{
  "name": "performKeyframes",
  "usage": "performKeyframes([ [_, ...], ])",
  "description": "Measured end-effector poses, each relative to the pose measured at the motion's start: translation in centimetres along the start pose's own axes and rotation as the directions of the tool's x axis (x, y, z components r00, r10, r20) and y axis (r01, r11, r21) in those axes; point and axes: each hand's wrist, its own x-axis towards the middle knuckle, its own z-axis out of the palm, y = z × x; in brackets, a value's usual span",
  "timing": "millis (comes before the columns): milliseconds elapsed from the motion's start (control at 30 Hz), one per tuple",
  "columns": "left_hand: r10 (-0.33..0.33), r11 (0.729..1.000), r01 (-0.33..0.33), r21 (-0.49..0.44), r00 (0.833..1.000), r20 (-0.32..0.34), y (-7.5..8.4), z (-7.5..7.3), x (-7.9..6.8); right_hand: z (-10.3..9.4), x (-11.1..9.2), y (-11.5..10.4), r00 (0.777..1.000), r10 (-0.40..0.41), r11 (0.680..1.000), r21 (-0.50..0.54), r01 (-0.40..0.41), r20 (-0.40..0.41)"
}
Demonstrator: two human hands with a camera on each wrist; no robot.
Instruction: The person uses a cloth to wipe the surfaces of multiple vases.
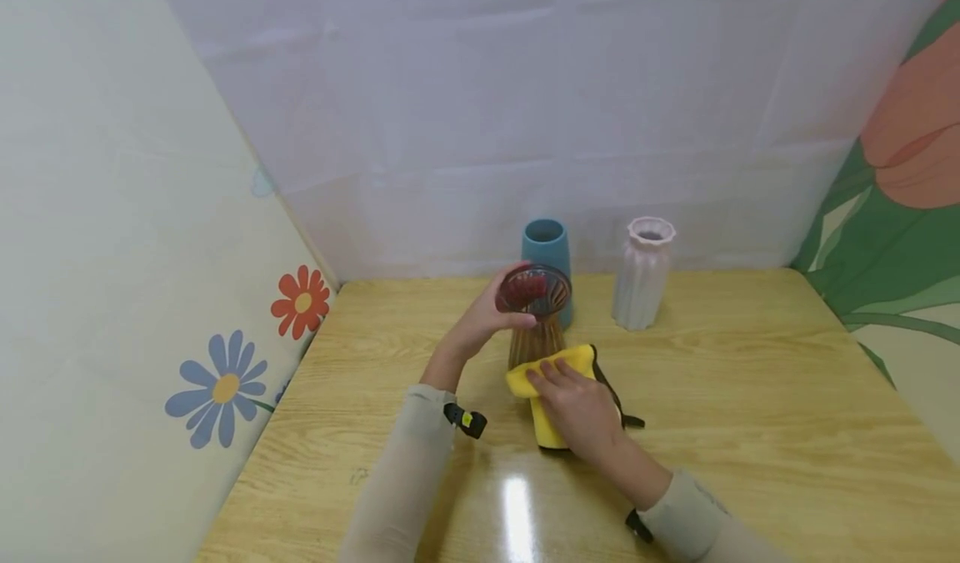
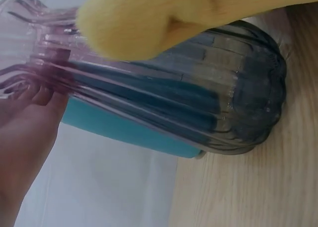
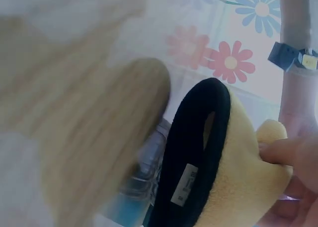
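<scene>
A ribbed glass vase (image 1: 536, 346), pinkish at its flared mouth and smoky grey toward the base, stands on the wooden table. My left hand (image 1: 483, 321) grips its neck from the left, thumb across the near side. With my right hand (image 1: 581, 409) I hold a yellow cloth (image 1: 550, 429) against the near side of the vase, fingers on top of the fabric. Black edging and a small white label (image 3: 184, 184) show on the cloth in the right wrist view. The left wrist view has the cloth's fuzzy fold (image 2: 129, 26) lying across the vase's ribs.
Right behind the glass vase stands a blue vase (image 1: 546, 250), partly hidden by it. A white fluted vase (image 1: 641, 284) stands farther right. A white sheet (image 1: 450, 113) hangs behind the table (image 1: 750, 404), and flower-printed panels flank both sides.
</scene>
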Motion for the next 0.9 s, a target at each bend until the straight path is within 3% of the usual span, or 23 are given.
performKeyframes([
  [233, 0.017, 0.997, -0.005, -0.081, 0.989, 0.144, -0.2, -1.1, 0.8, 0.1, -0.3, -0.3, 0.992, 0.051, 0.999, 0.012, -0.053, 0.113],
  [333, 0.007, 0.997, 0.005, -0.08, 0.99, 0.144, -0.2, -1.2, 0.5, -0.6, -0.2, -0.3, 0.984, 0.069, 0.996, 0.036, -0.076, 0.162],
  [433, 0.013, 0.997, -0.007, -0.078, 0.997, 0.079, -0.4, -0.8, -0.2, -1.6, -0.2, 0.1, 0.988, 0.075, 0.993, 0.077, -0.086, 0.135],
  [567, 0.058, 0.998, -0.061, -0.027, 0.995, -0.084, -0.6, 0.6, -1.4, -2.9, 0.1, 1.0, 0.997, 0.046, 0.993, 0.113, -0.04, -0.055],
  [733, 0.069, 0.994, -0.042, 0.1, 0.957, -0.282, 0.0, 2.4, -1.9, -3.9, 1.5, 2.3, 0.967, -0.055, 0.996, 0.056, 0.071, -0.251],
  [800, 0.049, 0.993, -0.014, 0.114, 0.947, -0.316, 0.2, 2.9, -1.8, -3.8, 2.2, 2.7, 0.952, -0.095, 0.994, 0.017, 0.105, -0.291],
  [900, 0.024, 0.993, 0.014, 0.115, 0.947, -0.319, 0.3, 3.3, -1.5, -3.0, 3.0, 3.0, 0.927, -0.141, 0.989, -0.017, 0.144, -0.347],
])
